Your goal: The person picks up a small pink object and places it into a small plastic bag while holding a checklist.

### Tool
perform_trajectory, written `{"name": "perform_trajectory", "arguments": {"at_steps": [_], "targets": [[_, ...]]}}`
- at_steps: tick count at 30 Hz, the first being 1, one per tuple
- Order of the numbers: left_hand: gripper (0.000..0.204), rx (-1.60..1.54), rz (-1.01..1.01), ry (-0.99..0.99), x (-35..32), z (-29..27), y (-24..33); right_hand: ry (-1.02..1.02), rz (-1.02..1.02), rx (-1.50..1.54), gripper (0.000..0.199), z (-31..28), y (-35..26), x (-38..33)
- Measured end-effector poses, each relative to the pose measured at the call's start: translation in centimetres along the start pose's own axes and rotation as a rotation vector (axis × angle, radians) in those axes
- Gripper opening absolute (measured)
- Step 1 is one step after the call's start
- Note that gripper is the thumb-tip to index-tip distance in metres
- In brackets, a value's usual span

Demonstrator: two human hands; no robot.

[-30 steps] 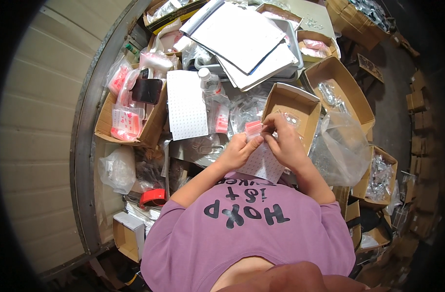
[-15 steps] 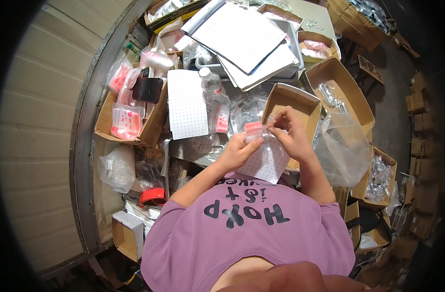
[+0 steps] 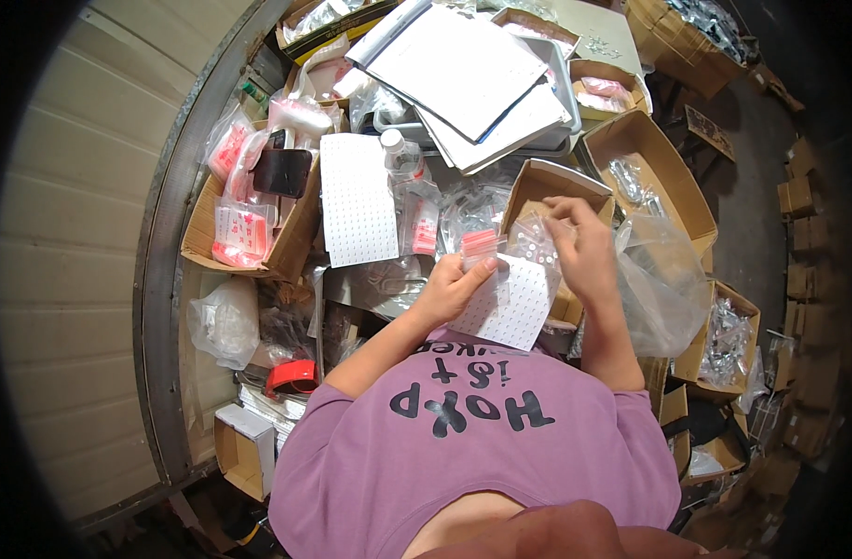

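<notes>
My left hand point(image 3: 447, 291) is closed on a small stack of clear zip bags with red tops point(image 3: 479, 245), its thumb pressed across them. Off to their right, my right hand point(image 3: 586, 250) pinches a single clear bag point(image 3: 535, 244) by its upper edge. Small pale round spots show on or through that bag; I cannot tell whether they lie inside it. Beneath both hands, a white sheet with rows of small marks point(image 3: 510, 317) lies tilted against my shirt. An open cardboard box point(image 3: 575, 182) stands just beyond my right hand, partly covered by it.
A second marked sheet point(image 3: 359, 200) lies to the left, beside a clear plastic bottle point(image 3: 402, 156). Farther left, a cardboard box point(image 3: 293, 244) holds red-and-white packets and a dark phone point(image 3: 283, 173). Papers point(image 3: 463, 70) top a grey bin. A large clear bag point(image 3: 663, 289) hangs at right.
My right hand has moved right, drawing a clear bag away from the stack. The stack in my left hand has shifted slightly left and now stands more upright.
</notes>
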State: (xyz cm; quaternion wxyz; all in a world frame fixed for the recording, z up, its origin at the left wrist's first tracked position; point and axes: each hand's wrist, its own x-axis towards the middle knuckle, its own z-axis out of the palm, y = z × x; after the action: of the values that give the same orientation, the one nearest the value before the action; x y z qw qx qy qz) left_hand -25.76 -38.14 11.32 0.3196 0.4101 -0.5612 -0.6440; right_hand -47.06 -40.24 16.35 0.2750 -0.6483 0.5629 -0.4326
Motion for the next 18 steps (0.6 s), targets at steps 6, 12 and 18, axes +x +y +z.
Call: {"name": "perform_trajectory", "arguments": {"at_steps": [6,12,18], "targets": [[0.031,0.059,0.153,0.034,0.3,0.6,0.6,-0.272,-0.159,0.004,0.007,2.2,-1.5,-1.7],[0.030,0.205,0.248,0.045,0.4,-0.1,-0.1,-0.232,-0.157,-0.081,0.013,2.4,-0.6,-1.4],[0.031,0.173,0.157,-0.084,0.2,0.0,1.1,-0.323,0.042,0.243,0.014,1.8,0.5,-0.8]]}}
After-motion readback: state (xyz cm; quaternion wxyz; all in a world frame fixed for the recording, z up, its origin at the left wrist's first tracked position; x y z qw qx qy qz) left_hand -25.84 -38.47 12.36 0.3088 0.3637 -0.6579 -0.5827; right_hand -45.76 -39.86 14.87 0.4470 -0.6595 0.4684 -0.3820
